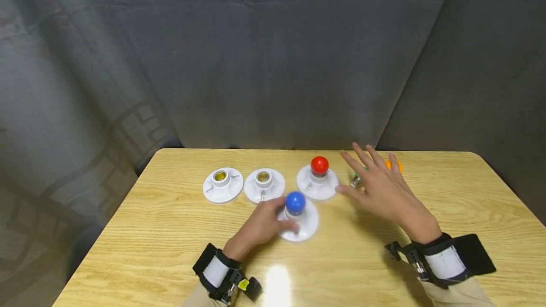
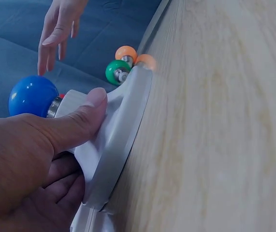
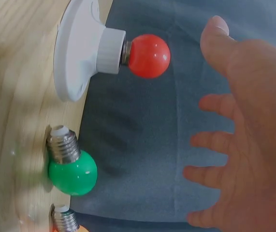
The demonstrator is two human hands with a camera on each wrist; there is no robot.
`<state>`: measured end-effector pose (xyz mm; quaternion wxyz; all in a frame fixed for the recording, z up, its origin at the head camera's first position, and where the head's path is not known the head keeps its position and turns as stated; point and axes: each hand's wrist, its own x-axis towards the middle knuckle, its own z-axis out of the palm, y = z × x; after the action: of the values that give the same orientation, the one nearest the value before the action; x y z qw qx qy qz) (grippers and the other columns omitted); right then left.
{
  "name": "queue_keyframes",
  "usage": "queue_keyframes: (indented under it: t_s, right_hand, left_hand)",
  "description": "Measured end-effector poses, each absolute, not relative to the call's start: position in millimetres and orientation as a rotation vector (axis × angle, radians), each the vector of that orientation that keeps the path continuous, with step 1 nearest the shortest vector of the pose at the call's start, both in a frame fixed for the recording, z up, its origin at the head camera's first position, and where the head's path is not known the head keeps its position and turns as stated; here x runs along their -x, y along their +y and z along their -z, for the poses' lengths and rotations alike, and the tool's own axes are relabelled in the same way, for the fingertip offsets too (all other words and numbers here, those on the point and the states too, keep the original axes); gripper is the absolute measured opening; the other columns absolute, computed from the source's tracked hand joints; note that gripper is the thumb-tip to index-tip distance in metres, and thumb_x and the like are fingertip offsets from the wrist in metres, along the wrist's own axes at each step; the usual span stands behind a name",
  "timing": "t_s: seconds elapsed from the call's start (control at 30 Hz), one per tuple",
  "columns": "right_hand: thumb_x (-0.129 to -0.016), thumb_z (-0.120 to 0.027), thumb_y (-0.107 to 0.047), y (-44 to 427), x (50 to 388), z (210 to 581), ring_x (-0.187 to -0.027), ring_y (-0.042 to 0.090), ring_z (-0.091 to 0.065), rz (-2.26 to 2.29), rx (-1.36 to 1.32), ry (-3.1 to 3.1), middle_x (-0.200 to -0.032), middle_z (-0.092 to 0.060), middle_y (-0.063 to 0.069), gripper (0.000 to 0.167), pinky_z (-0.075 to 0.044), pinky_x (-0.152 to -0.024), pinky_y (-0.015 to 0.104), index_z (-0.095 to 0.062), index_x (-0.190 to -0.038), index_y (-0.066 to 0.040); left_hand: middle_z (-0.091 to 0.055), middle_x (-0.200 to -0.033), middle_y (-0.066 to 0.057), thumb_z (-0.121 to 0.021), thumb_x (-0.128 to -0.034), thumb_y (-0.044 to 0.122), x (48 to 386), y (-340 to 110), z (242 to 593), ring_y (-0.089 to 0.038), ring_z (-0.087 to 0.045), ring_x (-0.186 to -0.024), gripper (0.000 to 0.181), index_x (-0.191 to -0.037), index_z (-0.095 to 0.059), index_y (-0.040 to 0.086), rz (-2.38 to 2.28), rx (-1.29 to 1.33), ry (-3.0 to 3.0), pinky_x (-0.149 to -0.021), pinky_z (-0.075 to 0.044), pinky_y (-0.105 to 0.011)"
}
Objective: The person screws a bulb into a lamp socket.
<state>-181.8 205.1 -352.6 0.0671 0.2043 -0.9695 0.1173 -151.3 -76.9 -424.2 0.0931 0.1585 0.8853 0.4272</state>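
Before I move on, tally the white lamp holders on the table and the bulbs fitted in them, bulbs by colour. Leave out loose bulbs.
White lamp holders: 4
Red bulb: 1
Blue bulb: 1
Total: 6

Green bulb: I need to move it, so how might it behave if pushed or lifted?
The green bulb would likely roll if pushed, since it is round and lies on its side. It may curve as it goes, because its metal screw base is narrower than the coloured end. Its shiny surface suggests it could be slippery.
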Motion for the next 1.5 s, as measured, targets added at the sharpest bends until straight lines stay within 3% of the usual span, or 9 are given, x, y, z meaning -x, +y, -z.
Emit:
queue_keyframes:
  t_s: [0.57,1.5]
  right_hand:
    - [-0.088,-0.055,-0.064,218.1,182.8,350.0,-0.144,0.052,-0.019,-0.404,-0.547,-2.905,-0.160,-0.022,0.021,0.082,0.000,-0.110,0.077,-0.030,-0.154,-0.021]
    - [-0.088,-0.060,-0.059,224.2,184.6,349.0,-0.141,0.054,-0.022,-0.381,-0.516,-2.901,-0.159,-0.024,0.023,0.083,-0.005,-0.108,0.079,-0.032,-0.153,-0.016]
  left_hand:
    - [-0.065,-0.129,-0.010,-0.084,-0.0725,0.028,154.8,-85.4,423.7,-0.028,-0.057,-0.126,0.063,-0.129,-0.061,0.011,-1.279,-0.449,2.611,-0.112,-0.039,-0.048]
    - [-0.060,-0.135,-0.015,-0.081,-0.0747,0.029,158.5,-89.7,425.7,-0.032,-0.052,-0.132,0.067,-0.133,-0.058,0.007,-1.310,-0.423,2.674,-0.114,-0.037,-0.048]
